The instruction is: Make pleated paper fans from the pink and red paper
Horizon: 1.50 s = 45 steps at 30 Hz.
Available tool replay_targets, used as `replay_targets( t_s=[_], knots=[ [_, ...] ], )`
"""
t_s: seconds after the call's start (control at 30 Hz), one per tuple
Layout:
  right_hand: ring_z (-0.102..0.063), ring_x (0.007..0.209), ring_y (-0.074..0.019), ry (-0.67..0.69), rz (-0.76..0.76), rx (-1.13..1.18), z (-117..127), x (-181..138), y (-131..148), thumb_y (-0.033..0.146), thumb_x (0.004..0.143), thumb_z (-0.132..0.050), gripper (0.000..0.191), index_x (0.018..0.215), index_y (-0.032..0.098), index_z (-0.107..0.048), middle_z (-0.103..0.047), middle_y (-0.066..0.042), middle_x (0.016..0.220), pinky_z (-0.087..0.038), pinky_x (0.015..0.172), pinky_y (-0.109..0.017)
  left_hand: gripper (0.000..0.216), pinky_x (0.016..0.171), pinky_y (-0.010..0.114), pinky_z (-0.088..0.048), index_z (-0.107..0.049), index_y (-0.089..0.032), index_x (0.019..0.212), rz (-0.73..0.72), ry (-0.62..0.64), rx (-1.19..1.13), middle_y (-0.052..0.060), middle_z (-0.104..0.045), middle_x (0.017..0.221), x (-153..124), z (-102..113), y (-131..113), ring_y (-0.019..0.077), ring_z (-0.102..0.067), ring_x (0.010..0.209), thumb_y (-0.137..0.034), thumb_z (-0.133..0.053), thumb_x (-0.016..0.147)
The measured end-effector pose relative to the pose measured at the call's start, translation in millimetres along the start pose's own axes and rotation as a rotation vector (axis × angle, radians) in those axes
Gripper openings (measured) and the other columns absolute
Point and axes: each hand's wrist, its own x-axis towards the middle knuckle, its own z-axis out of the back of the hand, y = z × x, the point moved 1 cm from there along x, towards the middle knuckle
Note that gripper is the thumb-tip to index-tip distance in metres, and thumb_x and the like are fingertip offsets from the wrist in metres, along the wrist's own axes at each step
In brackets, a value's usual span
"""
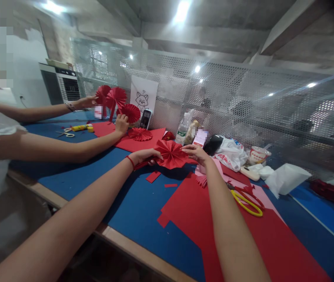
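Red rosette (171,154) face-on, apparently widest crosswise

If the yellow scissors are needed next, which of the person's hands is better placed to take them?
Probably the right hand: the yellow scissors lie nearer to it, on its side of the table. The left hand is farther away and holds the fan.

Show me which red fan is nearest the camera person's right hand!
The fan between their left hand and right hand; the other red fans are farther left.

Bottle (181,134) behind nearest paper fan (171,155)
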Motion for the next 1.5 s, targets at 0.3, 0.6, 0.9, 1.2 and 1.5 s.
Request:
replay_targets(
  t_s=[0.3, 0.6, 0.9, 1.2, 1.5],
  knots=[
    [-0.063, 0.073, -0.0111, 0.058, 0.008, 0.006, -0.5, 2.1, -2.8, 0.031, 0.047, -0.09, 0.035, 0.078, 0.021, -0.078, -0.074, -0.002, 0.087, -0.049, 0.068, -0.022, 0.008, 0.033, 0.015, -0.023, -0.059, -0.012, 0.061, 0.009, 0.018, 0.015, -0.002, -0.045, 0.046, 0.4, -1.5, -0.6, 0.0047, -0.031, 0.036, -0.017, -0.066, 0.061],
    [-0.062, 0.068, -0.0114, 0.017, 0.022, -0.02, 1.5, 2.2, -6.0, 0.038, 0.049, -0.09, 0.034, 0.075, 0.02, -0.077, -0.073, -0.002, 0.078, -0.048, 0.066, -0.024, 0.017, 0.034, 0.016, -0.023, -0.052, -0.014, 0.054, 0.015, 0.013, 0.026, -0.003, -0.044, 0.045, -3.8, -6.4, -2.6, 0.0047, -0.033, 0.036, -0.016, -0.067, 0.059],
    [-0.062, 0.066, -0.0121, -0.07, 0.07, -0.023, -1.1, 4.8, -6.3, 0.041, 0.049, -0.089, 0.037, 0.076, 0.02, -0.076, -0.073, -0.001, 0.075, -0.047, 0.061, -0.022, 0.014, 0.035, 0.017, -0.021, -0.053, -0.014, 0.056, 0.008, -0.017, 0.036, -0.003, -0.044, 0.045, -8.6, -11.8, -5.9, 0.0048, -0.031, 0.036, -0.015, -0.066, 0.061],
    [-0.066, 0.074, -0.0146, -0.13, 0.118, 0.019, -2.4, 7.2, -3.2, 0.047, 0.053, -0.086, 0.04, 0.082, 0.022, -0.075, -0.074, -0.003, 0.086, -0.051, 0.072, -0.027, 0.016, 0.037, 0.018, -0.018, -0.051, -0.013, 0.059, -0.02, -0.056, 0.025, -0.001, -0.046, 0.049, -12.2, -12.9, -8.1, 0.004, -0.027, 0.039, -0.013, -0.058, 0.073],
    [-0.063, 0.066, -0.0109, 0.008, 0.074, -0.014, -8.6, 7.2, -1.1, 0.03, 0.05, -0.088, 0.043, 0.091, 0.022, -0.076, -0.072, 0.0, 0.079, -0.047, 0.062, -0.022, 0.021, 0.039, 0.019, -0.018, -0.052, -0.013, 0.063, -0.009, -0.069, 0.057, -0.004, -0.042, 0.049, -6.8, -9.4, -5.3, 0.0041, -0.027, 0.04, -0.013, -0.058, 0.082]
  ],
)
